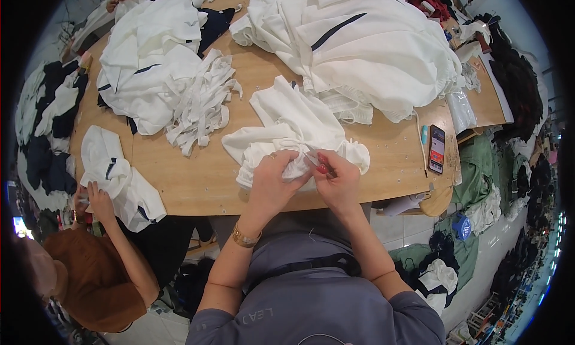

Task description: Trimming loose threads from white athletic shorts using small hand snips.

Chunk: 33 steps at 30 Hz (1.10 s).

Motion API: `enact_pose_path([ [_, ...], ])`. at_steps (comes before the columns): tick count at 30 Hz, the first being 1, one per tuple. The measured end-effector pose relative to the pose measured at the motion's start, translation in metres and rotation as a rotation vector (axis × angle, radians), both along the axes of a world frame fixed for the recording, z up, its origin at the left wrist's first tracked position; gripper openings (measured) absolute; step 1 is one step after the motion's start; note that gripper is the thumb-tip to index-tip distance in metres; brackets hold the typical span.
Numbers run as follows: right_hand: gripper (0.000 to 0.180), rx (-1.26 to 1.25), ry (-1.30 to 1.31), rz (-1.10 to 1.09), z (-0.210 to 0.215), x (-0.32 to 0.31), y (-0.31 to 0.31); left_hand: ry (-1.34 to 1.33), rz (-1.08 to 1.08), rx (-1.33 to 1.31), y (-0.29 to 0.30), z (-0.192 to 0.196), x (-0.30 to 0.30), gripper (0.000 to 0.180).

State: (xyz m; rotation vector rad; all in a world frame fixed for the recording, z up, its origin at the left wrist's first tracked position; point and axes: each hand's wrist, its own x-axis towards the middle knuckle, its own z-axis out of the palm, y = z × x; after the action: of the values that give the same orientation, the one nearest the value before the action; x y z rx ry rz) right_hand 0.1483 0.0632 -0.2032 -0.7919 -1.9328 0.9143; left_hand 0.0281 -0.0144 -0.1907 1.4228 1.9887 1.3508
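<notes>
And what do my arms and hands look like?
Short grey-blue sleeves leave both forearms bare. A gold-coloured band circles the left wrist; the right wrist shows none. The left hand and right hand are ungloved.

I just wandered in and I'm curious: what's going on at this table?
Someone's left hand pinches a white garment at the near edge of the wooden table; the right hand, beside it, holds a small red item, hard to make out. To the left, a co-worker handles another white piece. White cloth lies heaped beyond.
</notes>
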Motion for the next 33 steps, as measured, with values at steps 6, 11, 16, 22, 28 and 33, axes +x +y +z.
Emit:
enact_pose_path([
  [6,0.011,-0.625,0.245,0.180,0.022,0.017,0.001,-0.033,0.085,0.070,0.002,0.013,-0.001,0.040],
  [11,0.018,-0.693,0.444,0.319,0.019,0.034,0.004,0.017,0.079,0.116,0.002,0.007,-0.002,0.038],
  [16,0.028,-0.541,0.248,0.167,0.015,0.038,0.008,-0.123,0.107,0.030,-0.002,0.007,-0.001,0.025],
  [22,0.031,0.183,-0.193,0.004,0.015,0.024,0.002,-0.010,0.090,0.066,-0.002,0.012,0.000,0.020],
  [28,0.034,0.388,-0.309,-0.034,0.016,0.023,0.001,0.037,0.098,0.076,-0.003,0.015,0.003,0.019],
  [33,0.029,0.349,-0.355,-0.022,0.019,0.026,-0.004,0.093,0.116,0.092,-0.003,0.013,0.006,0.019],
])
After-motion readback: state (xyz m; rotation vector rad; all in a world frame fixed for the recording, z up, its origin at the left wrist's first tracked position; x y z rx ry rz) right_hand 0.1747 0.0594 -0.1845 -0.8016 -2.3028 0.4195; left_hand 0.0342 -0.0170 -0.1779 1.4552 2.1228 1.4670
